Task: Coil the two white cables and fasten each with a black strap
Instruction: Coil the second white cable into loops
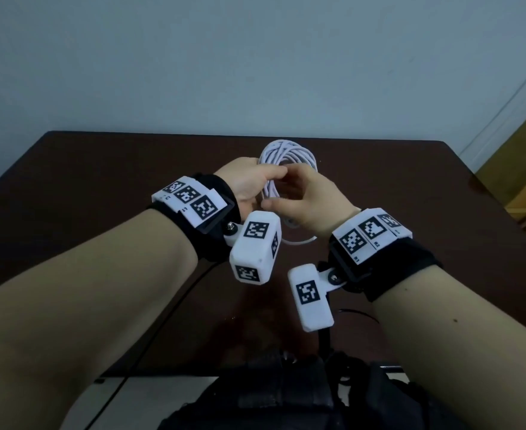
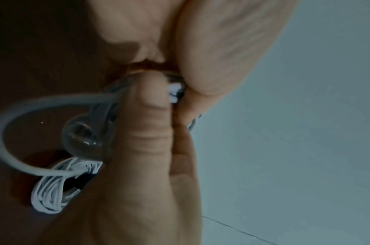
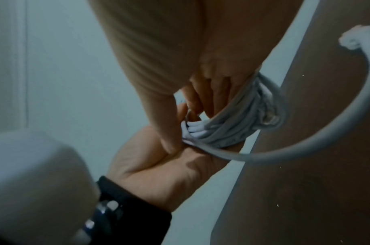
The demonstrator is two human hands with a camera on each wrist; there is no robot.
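Note:
Above the dark brown table [image 1: 100, 187] both hands hold one coiled white cable [image 1: 288, 153]. My left hand [image 1: 272, 176] grips the coil's near side, with its thumb [image 2: 150, 116] pressed on the bunched strands [image 2: 175, 92]. My right hand [image 1: 286, 197] curls its fingers [image 3: 213, 92] round the same bundle [image 3: 232, 131], touching the left hand [image 3: 169, 165]. A loose cable end [image 3: 347, 116] loops out below the coil. A second white coil [image 2: 52, 190] lies on the table with a dark band [image 2: 84, 179] across it. Whether a strap sits between the fingers is unclear.
A pale wall [image 1: 255, 57] stands behind the table's far edge. A thin black wire [image 1: 175, 308] runs over the table's near edge on the left. Dark gear [image 1: 286, 395] sits close to my body at the bottom.

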